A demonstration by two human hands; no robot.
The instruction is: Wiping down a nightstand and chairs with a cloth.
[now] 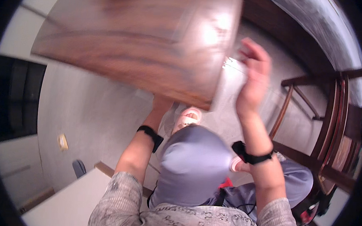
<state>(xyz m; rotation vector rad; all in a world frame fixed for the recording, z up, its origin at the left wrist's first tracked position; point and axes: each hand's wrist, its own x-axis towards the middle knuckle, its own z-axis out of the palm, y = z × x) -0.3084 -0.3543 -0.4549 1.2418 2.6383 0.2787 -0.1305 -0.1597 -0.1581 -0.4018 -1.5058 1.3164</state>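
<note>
A brown, glossy wooden top point(131, 49), blurred, fills the upper part of the view above the floor; its kind of furniture does not show. My left hand point(162, 103) reaches beneath its near edge, and the wood hides the fingers. Off the right side of the wood is my right hand point(254, 76), raised, with fingers loosely bent and apart, blurred by motion. Close to its palm is a bright, shiny patch point(234, 66) that I cannot make out. Black bands circle both wrists.
A dark wooden chair-like frame point(328, 120) stands at the right. Plastic sheeting point(316, 22) covers something at the upper right. A white surface point(72, 201) lies at the lower left, near a small yellowish object point(63, 142) on the floor. My bent knee point(194, 163) is below the wood.
</note>
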